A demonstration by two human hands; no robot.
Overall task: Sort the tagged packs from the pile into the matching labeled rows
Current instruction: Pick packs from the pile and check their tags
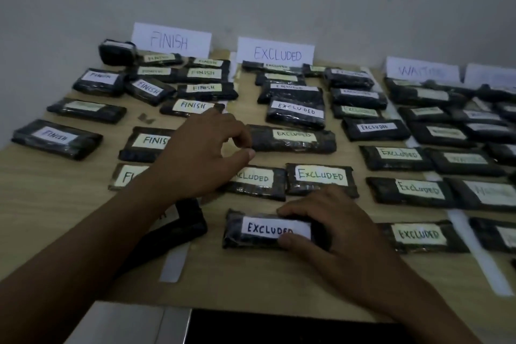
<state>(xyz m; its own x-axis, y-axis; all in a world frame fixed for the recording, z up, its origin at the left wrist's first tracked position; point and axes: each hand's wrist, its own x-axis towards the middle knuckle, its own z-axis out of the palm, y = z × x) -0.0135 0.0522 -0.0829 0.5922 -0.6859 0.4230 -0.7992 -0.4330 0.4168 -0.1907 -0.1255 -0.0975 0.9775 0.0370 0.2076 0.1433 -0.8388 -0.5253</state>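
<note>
The right hand point(321, 220) has its grip closed on a dark wrapped pack point(259, 229) whose white tag reads EXCLUDED. The fingers curl over the far edge and the thumb presses the near edge by the tag's right end. This pack lies flat on the worktop point(251, 274), towards the front, at 7 o'clock from a second pack point(321, 179) also tagged EXCLUDED. The left hand point(201, 153) hovers at 11 o'clock from the held pack, its grip loose and holding nothing, fingers bent and thumb apart from them, above the gap between the FINISH and EXCLUDED rows. Against the wall at 12 o'clock stands a FINISH sign point(171, 39), at its 3 o'clock an EXCLUDED sign point(276, 51), and further towards 3 o'clock a blurred sign point(421, 70) that seems to read WAITING. A white strip point(173, 262) lies at 7 o'clock from the held pack
</note>
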